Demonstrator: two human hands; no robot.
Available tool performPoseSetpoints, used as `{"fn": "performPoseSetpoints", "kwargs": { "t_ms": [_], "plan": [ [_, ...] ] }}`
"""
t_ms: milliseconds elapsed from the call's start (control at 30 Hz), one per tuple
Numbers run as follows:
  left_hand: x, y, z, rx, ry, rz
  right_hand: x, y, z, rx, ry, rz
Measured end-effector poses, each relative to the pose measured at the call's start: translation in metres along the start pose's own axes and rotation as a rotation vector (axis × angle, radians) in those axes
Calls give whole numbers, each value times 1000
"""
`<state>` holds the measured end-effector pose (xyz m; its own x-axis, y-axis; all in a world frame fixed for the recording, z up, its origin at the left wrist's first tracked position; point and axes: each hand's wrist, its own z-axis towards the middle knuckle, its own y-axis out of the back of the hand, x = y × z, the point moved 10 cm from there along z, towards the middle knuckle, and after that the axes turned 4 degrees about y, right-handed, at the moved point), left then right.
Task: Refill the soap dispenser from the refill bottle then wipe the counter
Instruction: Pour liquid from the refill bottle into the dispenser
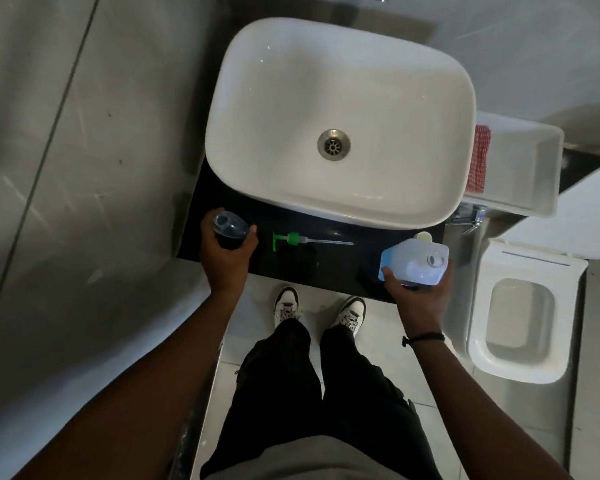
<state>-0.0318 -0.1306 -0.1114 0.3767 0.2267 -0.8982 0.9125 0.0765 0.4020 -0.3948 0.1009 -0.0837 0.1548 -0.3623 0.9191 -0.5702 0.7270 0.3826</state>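
On the black counter (326,265) my left hand (226,252) grips a clear soap dispenser bottle (229,226) that stands upright with its neck open. Its green pump (291,239), with a long clear tube, lies flat on the counter between my hands. My right hand (420,292) holds the translucent refill bottle (414,263) with a blue label at the counter's front right; its mouth is uncapped. A white cap (424,236) lies just behind that bottle.
A white basin (340,116) fills the back of the counter. A red checked cloth (478,157) hangs on a white bin (520,164) to the right. A toilet (520,323) stands lower right. Grey wall runs along the left.
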Motion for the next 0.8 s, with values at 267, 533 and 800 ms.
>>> {"fn": "performPoseSetpoints", "kwargs": {
  "t_ms": [267, 533, 800],
  "plan": [
    [-60, -3, -14, 262, -163, -68, 72, 4, -13, 166, 159, -86],
    [-109, -21, -53, 551, -244, 88, 185, -22, -3, 453, 422, -266],
    [-127, -28, -68, 619, -230, 90, 244, -51, -2, 606, 694, -654]
  ]
}}
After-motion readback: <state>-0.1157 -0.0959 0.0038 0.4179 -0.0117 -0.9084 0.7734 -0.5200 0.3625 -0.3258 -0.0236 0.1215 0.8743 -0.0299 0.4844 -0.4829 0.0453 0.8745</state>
